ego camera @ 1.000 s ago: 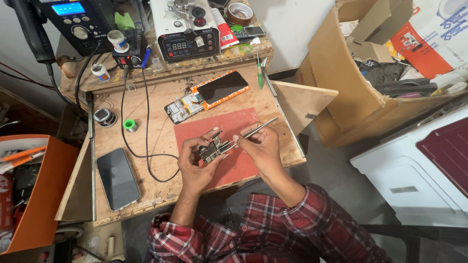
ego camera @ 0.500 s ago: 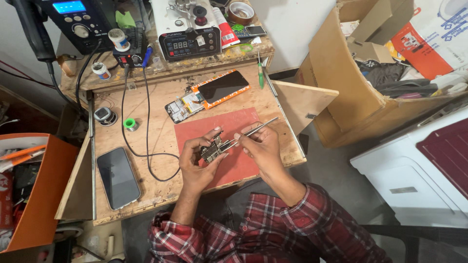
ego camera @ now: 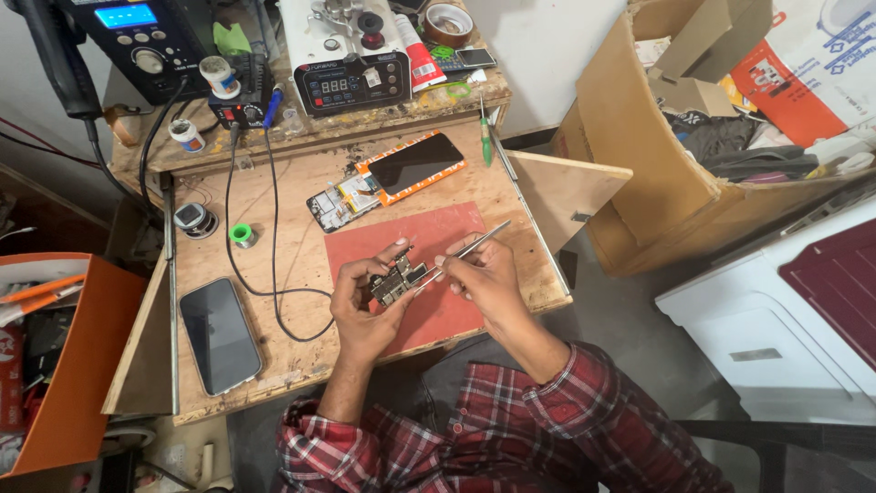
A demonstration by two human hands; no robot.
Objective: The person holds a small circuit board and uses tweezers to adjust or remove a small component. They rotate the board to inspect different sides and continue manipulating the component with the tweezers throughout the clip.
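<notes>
a: head view. a small circuit board [ego camera: 396, 279] is held in the left hand [ego camera: 363, 306], fingers curled shut around its lower edge, just above the red work mat [ego camera: 438, 239]. metal tweezers [ego camera: 464, 252] are pinched closed-handed by the right hand [ego camera: 484, 281]; the tips are laid at the board's right side.

b: contact between tips and board?

a: touching, as far as can be judged. whether a part is gripped between the tips cannot be told; too small.

b: progress?

a: judged mid-way. an opened phone with an orange frame [ego camera: 388, 182] is left lying above the mat, its screen lifted and innards exposed, so disassembly is taken as done. the board is out and being worked on. reassembly is not begun; nothing is seen refitted.

b: surroundings?

a: a second phone [ego camera: 219, 334], intact and dark-screened, is set at the bench's left. a black cable [ego camera: 270, 228] is run across the wooden bench [ego camera: 292, 342]. a green solder spool [ego camera: 242, 236] is noted near it. a soldering station with a blue display [ego camera: 137, 36] and a white unit with a red readout [ego camera: 345, 55] are kept on the back shelf. a cardboard box [ego camera: 639, 155] is stood to the right.

b: hidden?

a: the board's underside is covered by the left palm. the station's top is cut off by the frame edge. the components on the board are not resolvable.
</notes>
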